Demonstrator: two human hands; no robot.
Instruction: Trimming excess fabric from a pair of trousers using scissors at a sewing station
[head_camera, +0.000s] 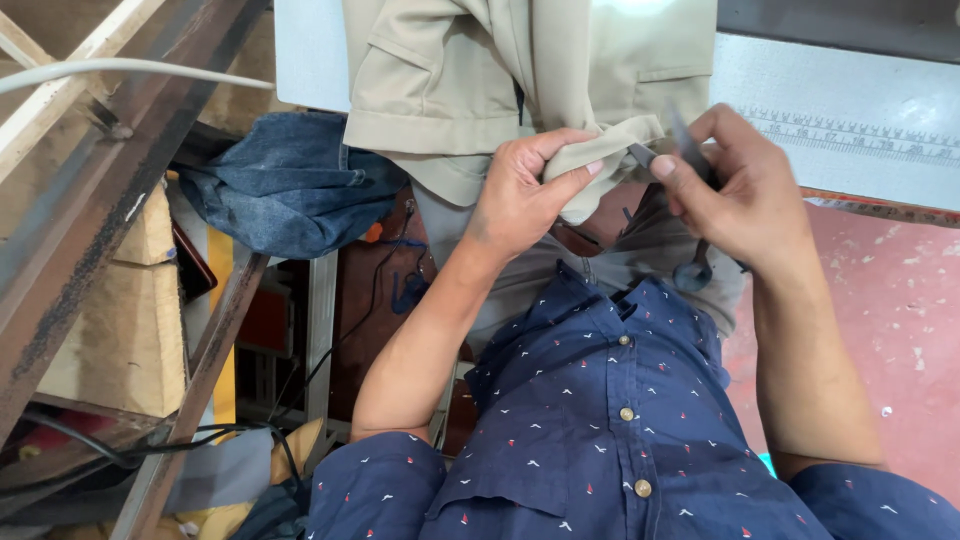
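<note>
I see a big tan jacket (470, 90) hanging off the white tabletop (830, 110). My left hand (520, 195) pinches its bunched edge tight. My right hand (740, 190) squeezes small dark snips (690, 150) beside it.

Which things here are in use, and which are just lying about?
In use: beige garment, its edge pinched by the left hand; small dark tool in the right hand.
Lying about: denim bundle; white table; cables; wooden beams.
</note>
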